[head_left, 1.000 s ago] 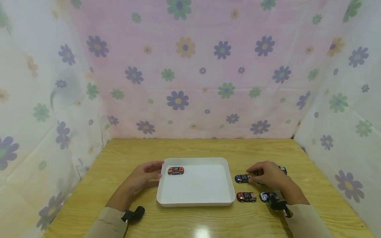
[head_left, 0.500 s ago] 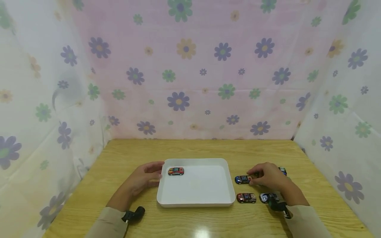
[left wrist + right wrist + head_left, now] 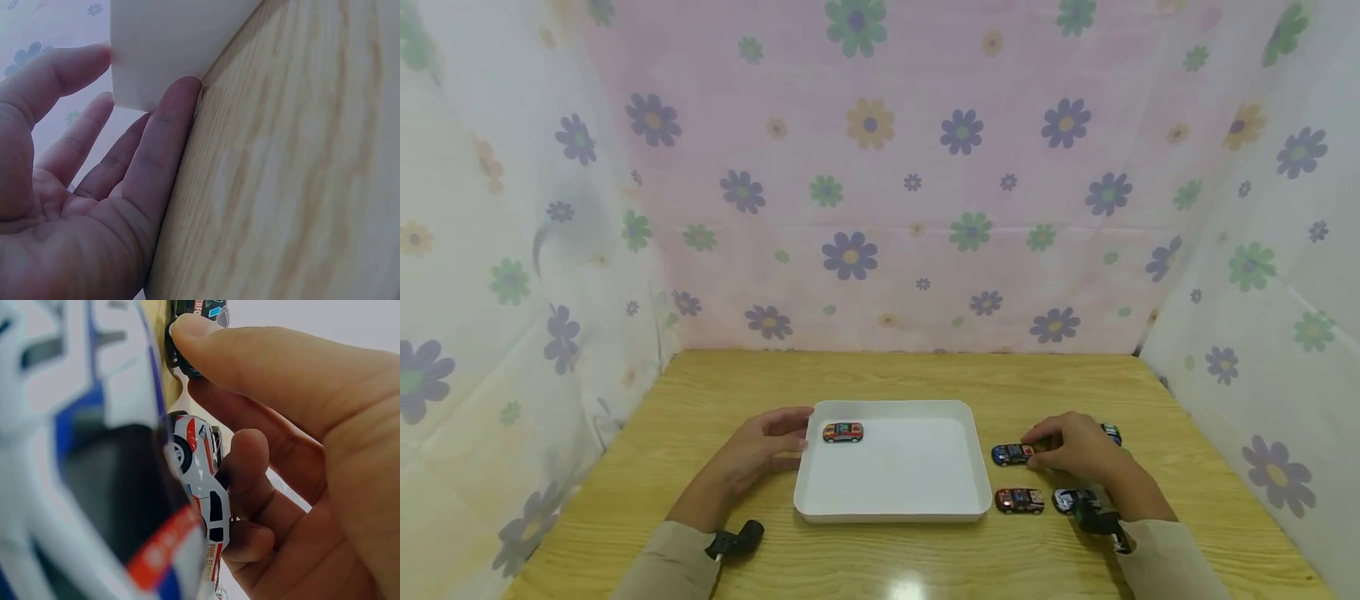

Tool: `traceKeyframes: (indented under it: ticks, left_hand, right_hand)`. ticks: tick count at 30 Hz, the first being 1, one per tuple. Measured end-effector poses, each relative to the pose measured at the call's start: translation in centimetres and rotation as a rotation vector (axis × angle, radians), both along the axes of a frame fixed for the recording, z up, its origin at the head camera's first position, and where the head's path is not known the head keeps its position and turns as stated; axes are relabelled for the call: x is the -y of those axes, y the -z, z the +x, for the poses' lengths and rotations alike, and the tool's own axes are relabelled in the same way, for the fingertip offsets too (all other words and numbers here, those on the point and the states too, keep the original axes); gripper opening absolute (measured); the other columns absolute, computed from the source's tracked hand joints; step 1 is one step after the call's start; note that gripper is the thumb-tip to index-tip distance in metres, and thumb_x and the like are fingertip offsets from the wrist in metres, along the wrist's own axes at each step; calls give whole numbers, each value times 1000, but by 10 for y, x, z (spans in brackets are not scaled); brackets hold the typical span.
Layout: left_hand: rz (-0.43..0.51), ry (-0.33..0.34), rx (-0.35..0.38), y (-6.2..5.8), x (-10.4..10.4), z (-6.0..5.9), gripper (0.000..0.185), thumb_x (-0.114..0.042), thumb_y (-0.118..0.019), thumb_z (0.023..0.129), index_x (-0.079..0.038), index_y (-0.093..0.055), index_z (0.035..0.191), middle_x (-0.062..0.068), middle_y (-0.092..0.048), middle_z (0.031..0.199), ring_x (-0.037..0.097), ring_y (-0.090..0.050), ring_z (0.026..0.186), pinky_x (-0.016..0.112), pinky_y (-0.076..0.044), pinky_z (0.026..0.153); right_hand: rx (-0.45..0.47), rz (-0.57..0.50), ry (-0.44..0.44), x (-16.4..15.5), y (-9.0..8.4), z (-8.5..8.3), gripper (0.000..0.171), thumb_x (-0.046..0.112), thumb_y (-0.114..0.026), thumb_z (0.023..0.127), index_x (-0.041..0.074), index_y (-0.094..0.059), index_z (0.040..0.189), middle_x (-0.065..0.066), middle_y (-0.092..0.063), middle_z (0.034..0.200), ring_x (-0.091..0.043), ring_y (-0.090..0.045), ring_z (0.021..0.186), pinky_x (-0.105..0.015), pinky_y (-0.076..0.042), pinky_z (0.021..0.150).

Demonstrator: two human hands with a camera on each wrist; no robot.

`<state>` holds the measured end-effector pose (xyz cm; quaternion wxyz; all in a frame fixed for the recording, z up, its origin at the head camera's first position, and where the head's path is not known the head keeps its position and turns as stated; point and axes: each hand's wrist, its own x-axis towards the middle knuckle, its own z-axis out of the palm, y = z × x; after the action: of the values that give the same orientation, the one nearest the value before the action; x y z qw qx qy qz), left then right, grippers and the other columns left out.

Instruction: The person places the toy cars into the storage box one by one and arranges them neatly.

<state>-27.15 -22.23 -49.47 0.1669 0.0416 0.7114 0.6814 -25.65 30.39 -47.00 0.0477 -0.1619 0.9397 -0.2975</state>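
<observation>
In the head view, my left hand [image 3: 758, 450] touches the left side of a white tray [image 3: 895, 467] with relaxed, spread fingers. The left wrist view has fingertips [image 3: 178, 94] against the tray's wall [image 3: 162, 50]. Inside the tray's far left corner lies a red and yellow toy car [image 3: 843, 432]. My right hand [image 3: 1078, 450] pinches the rear end of a dark blue toy car [image 3: 1011, 454] between thumb and index finger; the car is on the table. Under the right hand's other fingers sits a white and red toy car [image 3: 201, 462], mostly hidden in the head view.
A red and black toy car [image 3: 1020, 501] stands right of the tray. Beside it is a white and blue car [image 3: 1069, 499], partly behind the right wrist camera. Another car [image 3: 1111, 433] peeks out beyond the right hand. A flowered cloth [image 3: 895, 192] surrounds the wooden table [image 3: 737, 375].
</observation>
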Motion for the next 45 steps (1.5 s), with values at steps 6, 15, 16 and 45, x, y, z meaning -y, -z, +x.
traceKeyframes:
  ticks: [6, 15, 16, 45]
  left_hand:
    - [-2, 9, -1, 1, 1, 1, 61, -7, -73, 95, -12, -51, 152, 19, -48, 156, 30, -60, 130, 45, -61, 96]
    - [14, 11, 6, 1, 0, -1, 61, -3, -71, 95, -11, -50, 152, 19, -47, 157, 31, -59, 131, 45, -61, 96]
    - [13, 12, 6, 1, 0, -1, 61, -4, -71, 96, -11, -50, 153, 18, -47, 156, 31, -59, 131, 45, -61, 96]
    - [11, -1, 2, -1, -2, -2, 62, -2, -72, 94, -10, -50, 152, 19, -48, 155, 29, -60, 129, 46, -61, 96]
  right_hand:
    - [12, 0, 14, 2, 2, 2, 26, 26, -88, 84, 23, -81, 108, 8, -74, 98, -9, -58, 74, -26, -49, 60]
    - [-2, 14, 24, 3, 0, 3, 32, 26, -89, 82, 20, -80, 111, 6, -72, 93, -11, -53, 70, -25, -45, 58]
    - [-3, 14, 24, 3, 0, 3, 33, 26, -89, 81, 19, -80, 112, 6, -71, 92, -11, -52, 70, -25, -45, 58]
    - [-35, 29, 20, 3, -6, 0, 26, 25, -87, 84, 22, -80, 109, 8, -71, 91, -10, -52, 69, -25, -45, 59]
